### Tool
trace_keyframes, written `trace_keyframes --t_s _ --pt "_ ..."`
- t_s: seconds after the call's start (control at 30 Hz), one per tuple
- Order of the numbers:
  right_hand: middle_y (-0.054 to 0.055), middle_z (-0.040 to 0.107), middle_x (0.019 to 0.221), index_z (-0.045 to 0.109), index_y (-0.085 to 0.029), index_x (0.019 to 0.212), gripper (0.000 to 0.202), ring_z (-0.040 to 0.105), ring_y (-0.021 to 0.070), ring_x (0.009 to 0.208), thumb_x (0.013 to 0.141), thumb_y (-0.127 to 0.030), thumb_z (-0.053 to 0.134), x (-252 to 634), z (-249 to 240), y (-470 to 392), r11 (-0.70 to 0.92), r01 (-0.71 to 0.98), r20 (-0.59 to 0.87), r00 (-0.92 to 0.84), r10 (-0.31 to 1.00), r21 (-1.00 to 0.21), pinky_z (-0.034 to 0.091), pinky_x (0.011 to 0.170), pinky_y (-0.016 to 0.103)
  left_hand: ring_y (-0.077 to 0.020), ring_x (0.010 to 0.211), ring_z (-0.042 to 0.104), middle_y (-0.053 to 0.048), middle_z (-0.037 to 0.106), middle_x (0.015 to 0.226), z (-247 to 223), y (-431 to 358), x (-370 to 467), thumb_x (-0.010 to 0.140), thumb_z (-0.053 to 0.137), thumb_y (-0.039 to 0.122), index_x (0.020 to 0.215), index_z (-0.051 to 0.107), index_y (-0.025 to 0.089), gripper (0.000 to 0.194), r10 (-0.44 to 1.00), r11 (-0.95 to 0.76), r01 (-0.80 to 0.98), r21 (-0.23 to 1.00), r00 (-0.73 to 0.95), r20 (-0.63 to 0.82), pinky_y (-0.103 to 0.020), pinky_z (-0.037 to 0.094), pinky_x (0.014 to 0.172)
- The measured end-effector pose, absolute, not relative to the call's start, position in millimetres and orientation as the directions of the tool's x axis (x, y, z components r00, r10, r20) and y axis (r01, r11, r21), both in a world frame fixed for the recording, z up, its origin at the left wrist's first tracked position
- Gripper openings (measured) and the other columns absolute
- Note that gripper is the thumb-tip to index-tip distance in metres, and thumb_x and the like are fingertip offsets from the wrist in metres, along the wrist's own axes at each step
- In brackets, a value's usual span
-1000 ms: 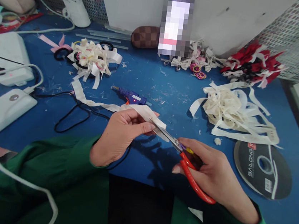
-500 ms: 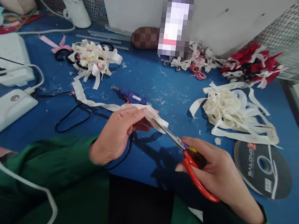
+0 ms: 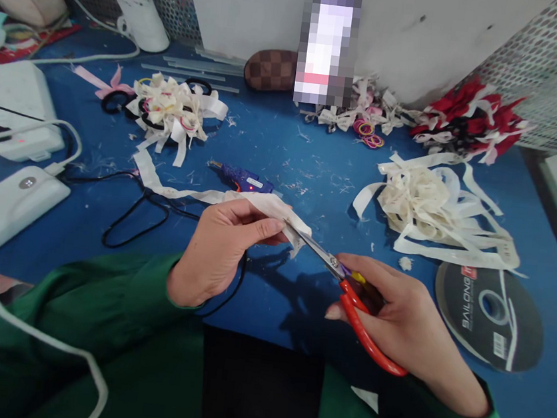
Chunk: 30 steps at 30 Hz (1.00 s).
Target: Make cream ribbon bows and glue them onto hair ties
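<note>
My left hand [image 3: 226, 247] pinches a cream ribbon [image 3: 199, 195] between thumb and fingers. The ribbon trails left across the table, and its right end is folded over the blades. Red-handled scissors [image 3: 369, 337] are in my right hand [image 3: 405, 311], their blades pointing up and left into the ribbon end beside my left fingertips. How far the blades are parted I cannot tell. Just behind my left hand lies a small blue glue gun [image 3: 249, 181], a tiny red light showing on it.
A loose ribbon heap [image 3: 425, 199] and a dark ribbon spool [image 3: 490, 320] lie right. Bows with hair ties [image 3: 172, 109] sit back left. White power blocks [image 3: 12, 205] and cables occupy the left. Red bows [image 3: 470, 117] and a checkered case [image 3: 270, 70] stand along the back.
My left thumb has shifted onto the front of the ribbon near the blade tips. The ribbon's end now folds down under the scissors. My right hand has barely moved.
</note>
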State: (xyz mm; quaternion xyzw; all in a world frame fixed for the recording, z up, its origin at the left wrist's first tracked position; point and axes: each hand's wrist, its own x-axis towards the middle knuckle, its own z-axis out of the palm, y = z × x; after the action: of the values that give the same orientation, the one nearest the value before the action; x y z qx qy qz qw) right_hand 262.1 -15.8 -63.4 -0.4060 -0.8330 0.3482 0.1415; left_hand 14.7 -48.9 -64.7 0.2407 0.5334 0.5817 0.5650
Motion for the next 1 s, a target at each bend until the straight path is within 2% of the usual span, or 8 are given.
trace_keyframes --t_s 0.1,0.27,0.67,1.0 --pt "0.001 0.069 0.097 0.063 -0.026 0.123 0.048 0.064 0.0141 0.070 0.079 -0.037 0.080 261.1 -64.3 -16.6 0.432 0.579 -0.050 -0.635 0.771 -0.691 0.052 0.062 0.023 -0.0132 0.069 0.071 -0.003 0.077 0.080 -64.4 -49.0 15.8 0.071 0.085 0.019 0.088 0.081 0.017 0.017 0.919 0.194 -0.410 0.891 -0.242 -0.311 -0.023 0.061 0.071" --pt "0.001 0.067 0.093 0.063 -0.026 0.121 0.043 0.062 0.0135 0.069 0.081 -0.035 0.078 256.5 -63.2 -16.5 0.452 0.583 -0.038 -0.639 0.768 -0.675 0.050 0.058 0.022 -0.0102 0.067 0.070 0.000 0.075 0.077 -65.1 -49.8 15.7 0.074 0.083 0.017 0.112 0.078 0.021 0.038 0.927 0.188 -0.439 0.879 -0.217 -0.307 -0.020 0.061 0.070" --pt "0.000 0.067 0.092 0.062 -0.026 0.121 0.044 0.060 0.0124 0.066 0.081 -0.035 0.079 257.3 -65.5 -18.7 0.399 0.560 -0.074 -0.641 0.764 -0.726 0.050 0.059 0.022 -0.0119 0.071 0.073 0.000 0.076 0.078 -67.4 -50.4 17.5 0.075 0.084 0.016 0.106 0.079 0.022 0.032 0.939 0.178 -0.485 0.856 -0.175 -0.295 -0.020 0.062 0.072" --pt "0.000 0.068 0.092 0.063 -0.028 0.121 0.045 0.060 0.0122 0.065 0.080 -0.035 0.080 258.9 -66.9 -18.5 0.458 0.531 0.000 -0.653 0.757 -0.712 0.049 0.057 0.022 -0.0097 0.067 0.071 0.002 0.073 0.073 -65.3 -50.9 17.1 0.073 0.085 0.016 0.105 0.080 0.022 0.033 0.935 0.178 -0.462 0.869 -0.195 -0.296 -0.017 0.061 0.069"
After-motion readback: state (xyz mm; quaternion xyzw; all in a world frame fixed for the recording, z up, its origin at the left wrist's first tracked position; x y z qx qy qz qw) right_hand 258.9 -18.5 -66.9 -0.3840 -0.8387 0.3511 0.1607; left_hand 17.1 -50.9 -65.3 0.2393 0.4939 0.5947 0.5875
